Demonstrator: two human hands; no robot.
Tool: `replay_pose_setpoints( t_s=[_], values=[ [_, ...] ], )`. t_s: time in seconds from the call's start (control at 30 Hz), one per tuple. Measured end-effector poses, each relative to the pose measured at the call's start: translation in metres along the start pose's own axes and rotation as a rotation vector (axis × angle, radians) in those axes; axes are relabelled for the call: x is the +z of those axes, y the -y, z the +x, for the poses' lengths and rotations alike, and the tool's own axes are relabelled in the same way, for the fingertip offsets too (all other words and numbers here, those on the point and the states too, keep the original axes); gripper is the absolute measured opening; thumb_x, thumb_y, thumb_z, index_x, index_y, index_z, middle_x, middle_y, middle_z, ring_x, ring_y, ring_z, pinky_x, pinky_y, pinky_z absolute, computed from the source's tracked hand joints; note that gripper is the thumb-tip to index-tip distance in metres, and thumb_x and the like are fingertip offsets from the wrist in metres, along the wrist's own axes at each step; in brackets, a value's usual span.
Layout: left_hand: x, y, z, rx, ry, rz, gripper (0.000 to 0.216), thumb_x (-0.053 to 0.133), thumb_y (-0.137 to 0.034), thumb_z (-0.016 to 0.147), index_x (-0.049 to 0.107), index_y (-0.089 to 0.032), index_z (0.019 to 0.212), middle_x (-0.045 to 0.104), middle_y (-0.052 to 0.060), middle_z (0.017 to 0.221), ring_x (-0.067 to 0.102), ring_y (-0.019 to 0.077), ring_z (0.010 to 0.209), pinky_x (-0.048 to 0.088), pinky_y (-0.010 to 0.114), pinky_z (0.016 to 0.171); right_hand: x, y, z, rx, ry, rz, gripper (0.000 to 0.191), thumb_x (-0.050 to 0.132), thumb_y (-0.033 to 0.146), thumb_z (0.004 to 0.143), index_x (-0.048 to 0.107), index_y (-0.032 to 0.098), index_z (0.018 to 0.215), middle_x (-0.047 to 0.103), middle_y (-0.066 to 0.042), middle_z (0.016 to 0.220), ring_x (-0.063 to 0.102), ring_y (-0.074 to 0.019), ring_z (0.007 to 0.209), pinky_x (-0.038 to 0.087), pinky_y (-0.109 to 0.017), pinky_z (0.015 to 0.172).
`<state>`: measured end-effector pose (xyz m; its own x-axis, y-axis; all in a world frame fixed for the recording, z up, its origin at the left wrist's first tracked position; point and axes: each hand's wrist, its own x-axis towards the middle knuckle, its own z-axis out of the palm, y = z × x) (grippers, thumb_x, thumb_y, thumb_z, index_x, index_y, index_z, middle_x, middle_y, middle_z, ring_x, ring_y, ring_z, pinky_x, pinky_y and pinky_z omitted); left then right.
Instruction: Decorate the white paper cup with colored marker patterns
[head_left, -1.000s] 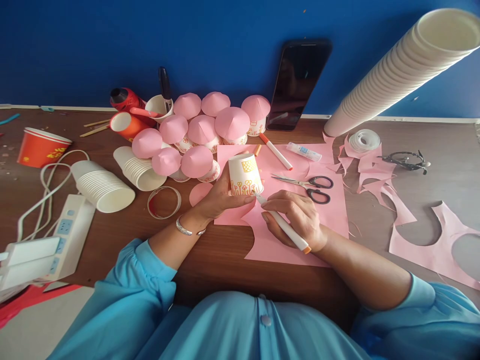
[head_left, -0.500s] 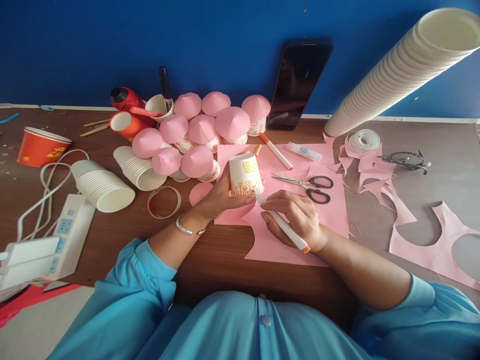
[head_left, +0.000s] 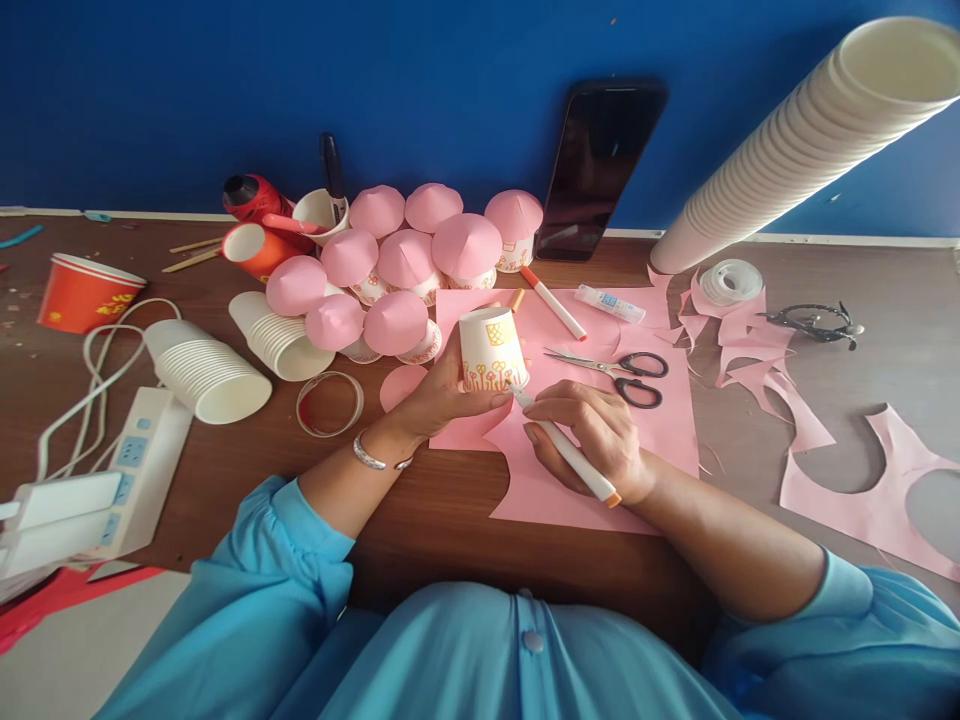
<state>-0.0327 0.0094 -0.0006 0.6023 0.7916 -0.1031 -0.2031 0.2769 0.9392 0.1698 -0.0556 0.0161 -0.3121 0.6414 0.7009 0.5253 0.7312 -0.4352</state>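
Note:
My left hand (head_left: 448, 392) grips a white paper cup (head_left: 480, 335) that is turned upside down, fingers behind it and thumb along its lower edge. Orange flowers on stems run around the cup's lower part, with a yellow-orange latticed window above them. A white marker with an orange end (head_left: 576, 460) is pinched in my right hand (head_left: 589, 430), its tip at the cup's lower rim. Under both hands lies a pink paper sheet (head_left: 570, 500). On it are black-handled scissors (head_left: 622, 375), an orange-red marker (head_left: 555, 304) and a small clear glue tube (head_left: 610, 303).
Several cups with pink cone tops (head_left: 405, 258) stand back left. White cup stacks (head_left: 210, 375) lie left, near a power strip (head_left: 139, 470). A phone (head_left: 604, 165) and a tall cup stack (head_left: 795, 150) lean on the blue wall. Paper scraps (head_left: 847, 490) and tape (head_left: 729, 282) lie right.
Both hands hold nearly the same pose, with the marker tip still at the cup's lower rim. The whole view has shifted very slightly.

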Motion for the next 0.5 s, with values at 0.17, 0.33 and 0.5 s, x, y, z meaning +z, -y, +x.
replay_pose_setpoints(
  t_s=[0.17,0.33,0.5],
  values=[
    [-0.0003,-0.0005,-0.0005,-0.009,-0.009,0.025,0.092,0.088,-0.030,0.079,0.041,-0.034,0.157,0.063,0.011,0.142,0.064,0.0347,0.131,0.056,0.048,0.107,-0.0009,0.0007,0.0007,-0.022,-0.016,-0.004,0.018,0.061,0.010,0.094,0.057,0.019,0.109,0.065,-0.002,0.078,0.066,-0.0161,0.067,0.057,-0.028,0.058],
    [-0.0010,0.0010,0.0001,-0.006,-0.014,0.053,0.096,0.088,-0.034,0.078,0.037,-0.032,0.159,0.063,0.013,0.144,0.060,0.0377,0.137,0.054,0.051,0.109,-0.0012,0.0010,0.0009,-0.022,-0.038,-0.015,0.019,0.061,0.010,0.094,0.057,0.021,0.109,0.064,-0.001,0.077,0.065,-0.0155,0.066,0.057,-0.027,0.057],
    [-0.0033,0.0038,0.0013,0.033,-0.071,0.094,0.098,0.090,-0.036,0.075,0.039,-0.033,0.158,0.048,0.011,0.162,0.043,0.0397,0.151,0.048,0.050,0.117,-0.0005,0.0005,0.0003,-0.023,-0.049,-0.010,0.019,0.061,0.010,0.093,0.058,0.020,0.110,0.064,-0.001,0.078,0.065,-0.0158,0.066,0.056,-0.027,0.057]
  ],
)
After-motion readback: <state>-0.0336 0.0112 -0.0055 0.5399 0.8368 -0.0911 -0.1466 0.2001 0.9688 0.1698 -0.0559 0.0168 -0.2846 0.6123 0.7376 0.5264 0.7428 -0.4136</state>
